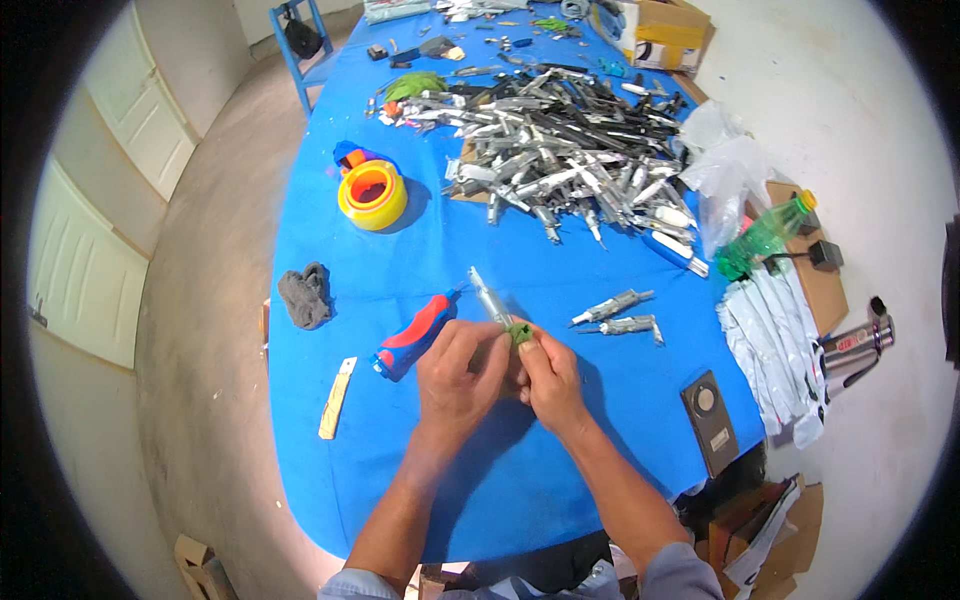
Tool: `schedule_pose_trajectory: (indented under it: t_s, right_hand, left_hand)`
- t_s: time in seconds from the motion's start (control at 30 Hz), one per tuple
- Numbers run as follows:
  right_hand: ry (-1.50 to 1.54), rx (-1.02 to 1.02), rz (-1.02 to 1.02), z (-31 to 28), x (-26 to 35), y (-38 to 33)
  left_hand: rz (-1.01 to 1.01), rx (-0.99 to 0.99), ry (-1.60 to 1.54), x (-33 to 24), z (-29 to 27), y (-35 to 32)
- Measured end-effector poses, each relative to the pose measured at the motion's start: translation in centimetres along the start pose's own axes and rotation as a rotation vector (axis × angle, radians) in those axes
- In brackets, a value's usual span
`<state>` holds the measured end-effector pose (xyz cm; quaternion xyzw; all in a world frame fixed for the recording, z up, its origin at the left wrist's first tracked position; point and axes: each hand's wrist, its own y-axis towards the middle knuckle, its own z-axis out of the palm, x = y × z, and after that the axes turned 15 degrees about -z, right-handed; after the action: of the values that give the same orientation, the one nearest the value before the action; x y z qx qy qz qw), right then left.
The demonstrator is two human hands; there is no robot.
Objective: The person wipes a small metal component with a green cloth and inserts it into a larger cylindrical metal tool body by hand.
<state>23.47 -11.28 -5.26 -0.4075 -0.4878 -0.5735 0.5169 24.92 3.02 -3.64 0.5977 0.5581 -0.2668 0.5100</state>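
My left hand (pixel 458 372) and my right hand (pixel 549 378) meet over the blue table (pixel 330 470). Together they hold a slim silver metal part (pixel 490 297) that points up and away from me. A small green piece (pixel 519 331) sits at its near end, pinched between my fingers. A red and blue handled tool (pixel 415 335) lies on the table just left of my left hand. Two loose silver parts (pixel 620 312) lie to the right of my right hand.
A big heap of silver and black metal parts (pixel 565 155) covers the far half. A yellow and orange tape roll (pixel 372 193), grey rag (pixel 305 294), yellow-handled blade (pixel 336 398), dark flat device (pixel 711 420), green bottle (pixel 765 237), plastic bags (pixel 775 335) and cardboard box (pixel 660 30) surround it.
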Motion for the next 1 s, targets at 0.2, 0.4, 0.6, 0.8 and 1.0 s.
schedule_pose_trajectory:
  t_s: [0.2,0.4,0.6,0.8,1.0]
  right_hand:
    - [0.202,0.083,0.044,-1.1,-0.3,-0.6]
    - [0.235,0.154,0.066,-0.9,0.0,-0.4]
    - [0.309,0.184,0.129,-1.7,0.4,-0.3]
    - [0.354,0.077,0.122,-1.4,1.0,0.1]
    - [0.329,0.027,0.119,-1.8,0.7,0.4]
  left_hand:
    - [0.105,-0.093,0.056,0.7,0.3,0.8]
    - [-0.112,-0.164,0.028,2.2,-0.7,1.1]
    - [-0.151,-0.210,0.049,1.2,-1.5,1.3]
    - [-0.070,-0.103,0.025,0.6,-0.7,0.3]
    - [0.030,0.048,0.009,-0.1,0.9,-0.7]
